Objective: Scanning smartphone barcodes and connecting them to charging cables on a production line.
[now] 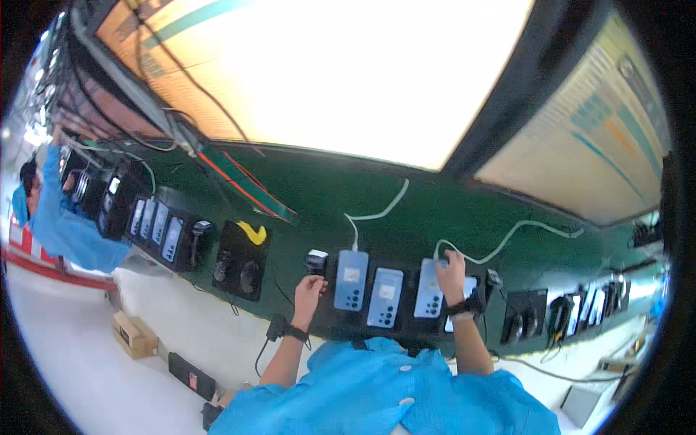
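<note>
Phone [428, 301], pale blue, lies on a dark mat [346, 324] before the person, under the fingers of the right hand [451, 275]. The right forearm rises from the lower edge, leaning slightly left, with a black band [462, 305] at the wrist; its hand reaches over the phone's far end, where a white cable [500, 246] meets it. The left forearm slants up and rightward, and the left hand [310, 288] is bent just beside a small black device [316, 261].

Between the mat and the large screen [341, 80], the green tabletop [312, 185] offers open room, crossed by the white cable and a second white lead [377, 215] running to the leftmost phone [351, 281]. A middle phone [386, 299] lies between. The table's near edge is close to the blue shirt [377, 391].

The right fingers are narrowly spaced and seem to touch the phone; whether they pinch the cable cannot be told. The left fingers are curled, their contents unclear.
</note>
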